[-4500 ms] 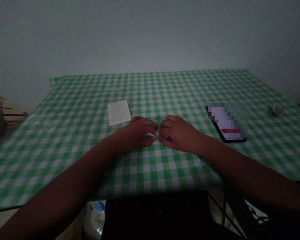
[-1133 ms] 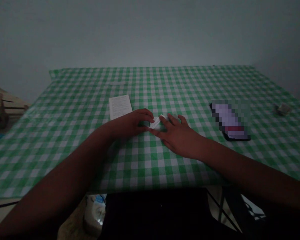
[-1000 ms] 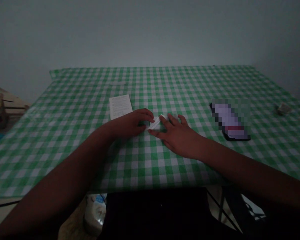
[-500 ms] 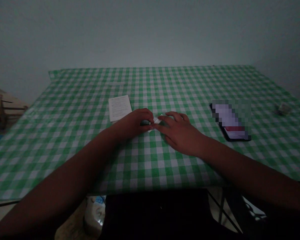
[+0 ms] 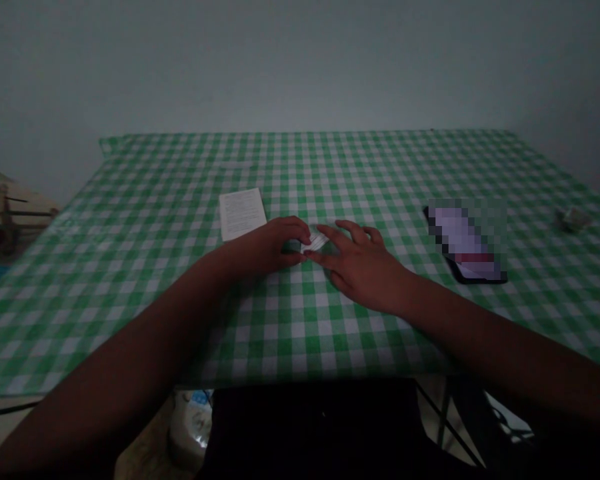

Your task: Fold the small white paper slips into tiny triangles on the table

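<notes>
We can read no text: printed lines on the white rectangular paper pad point(image 5: 243, 215) are too small, dark lines on the small white paper piece point(image 5: 316, 242) are unresolved, and the black-edged rectangular phone point(image 5: 464, 243) shows a pixelated screen.

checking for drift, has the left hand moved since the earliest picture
Yes, slightly: against the printed paper, the left hand has shifted away from the person, and in this view it now covers the paper's near right corner.

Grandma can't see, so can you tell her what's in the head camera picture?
A person's left hand and right hand touch a small, lined white paper over a green-and-white checked tablecloth. A printed page lies partly behind the left hand, and a partly pixelated phone lies off to the right.
</notes>
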`<state>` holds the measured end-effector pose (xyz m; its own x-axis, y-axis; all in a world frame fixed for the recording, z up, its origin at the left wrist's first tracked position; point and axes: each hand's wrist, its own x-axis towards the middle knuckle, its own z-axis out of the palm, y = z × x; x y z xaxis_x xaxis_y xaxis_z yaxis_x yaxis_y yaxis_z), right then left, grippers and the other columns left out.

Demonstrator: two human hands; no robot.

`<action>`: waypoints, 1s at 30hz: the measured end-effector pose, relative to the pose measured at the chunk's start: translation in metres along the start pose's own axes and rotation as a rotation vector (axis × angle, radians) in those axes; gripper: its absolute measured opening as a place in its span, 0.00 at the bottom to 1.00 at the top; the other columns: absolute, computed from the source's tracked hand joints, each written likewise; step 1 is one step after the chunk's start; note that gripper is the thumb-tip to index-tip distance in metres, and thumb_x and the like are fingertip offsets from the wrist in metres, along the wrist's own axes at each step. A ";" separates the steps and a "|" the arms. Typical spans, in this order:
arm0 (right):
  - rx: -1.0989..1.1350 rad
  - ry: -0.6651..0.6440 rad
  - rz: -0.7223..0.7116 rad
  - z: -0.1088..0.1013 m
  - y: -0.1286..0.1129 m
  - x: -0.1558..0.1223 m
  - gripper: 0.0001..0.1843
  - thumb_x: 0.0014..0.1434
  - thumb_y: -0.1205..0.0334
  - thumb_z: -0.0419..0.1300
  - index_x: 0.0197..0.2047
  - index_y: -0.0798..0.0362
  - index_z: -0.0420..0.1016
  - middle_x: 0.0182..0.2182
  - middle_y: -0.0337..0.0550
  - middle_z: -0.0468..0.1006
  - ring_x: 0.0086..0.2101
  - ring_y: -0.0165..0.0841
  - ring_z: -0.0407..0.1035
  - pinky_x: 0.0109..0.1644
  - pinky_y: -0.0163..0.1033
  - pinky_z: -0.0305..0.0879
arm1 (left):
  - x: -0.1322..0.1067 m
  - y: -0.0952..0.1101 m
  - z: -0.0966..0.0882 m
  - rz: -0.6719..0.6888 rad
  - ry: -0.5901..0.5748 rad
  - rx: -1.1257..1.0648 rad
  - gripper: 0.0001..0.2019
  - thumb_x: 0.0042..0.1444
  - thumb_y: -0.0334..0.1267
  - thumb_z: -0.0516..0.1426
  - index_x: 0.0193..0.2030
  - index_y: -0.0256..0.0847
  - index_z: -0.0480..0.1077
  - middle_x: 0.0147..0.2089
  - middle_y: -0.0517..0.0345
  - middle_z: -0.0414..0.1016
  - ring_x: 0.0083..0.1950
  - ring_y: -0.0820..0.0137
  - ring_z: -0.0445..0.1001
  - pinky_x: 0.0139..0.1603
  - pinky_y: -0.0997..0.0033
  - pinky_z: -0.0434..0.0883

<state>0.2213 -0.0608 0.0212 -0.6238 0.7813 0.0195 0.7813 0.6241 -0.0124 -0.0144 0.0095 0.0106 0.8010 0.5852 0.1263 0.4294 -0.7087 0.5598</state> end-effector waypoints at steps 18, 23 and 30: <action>-0.103 -0.108 0.189 -0.010 0.021 -0.001 0.30 0.67 0.60 0.53 0.70 0.36 0.61 0.74 0.49 0.50 0.69 0.63 0.44 0.61 0.76 0.49 | 0.000 0.001 -0.001 -0.054 -0.015 -0.002 0.12 0.60 0.35 0.59 0.51 0.43 0.71 0.58 0.52 0.71 0.60 0.64 0.70 0.63 0.59 0.66; -0.107 -0.052 0.242 -0.006 0.028 -0.001 0.29 0.64 0.62 0.55 0.68 0.41 0.66 0.72 0.52 0.55 0.68 0.65 0.48 0.59 0.77 0.53 | 0.001 0.000 -0.001 -0.049 -0.016 -0.010 0.12 0.59 0.35 0.59 0.51 0.42 0.71 0.58 0.52 0.71 0.59 0.64 0.71 0.64 0.58 0.65; -0.065 0.083 0.216 -0.009 0.014 0.001 0.28 0.66 0.63 0.51 0.68 0.53 0.64 0.70 0.60 0.57 0.64 0.59 0.55 0.59 0.69 0.58 | 0.000 -0.001 0.001 -0.023 0.000 0.023 0.12 0.60 0.36 0.59 0.51 0.43 0.71 0.57 0.53 0.71 0.59 0.65 0.70 0.64 0.60 0.65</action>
<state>0.2315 -0.0510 0.0301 -0.4406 0.8915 0.1055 0.8976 0.4390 0.0393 -0.0148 0.0100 0.0091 0.7910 0.6011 0.1137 0.4568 -0.7040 0.5438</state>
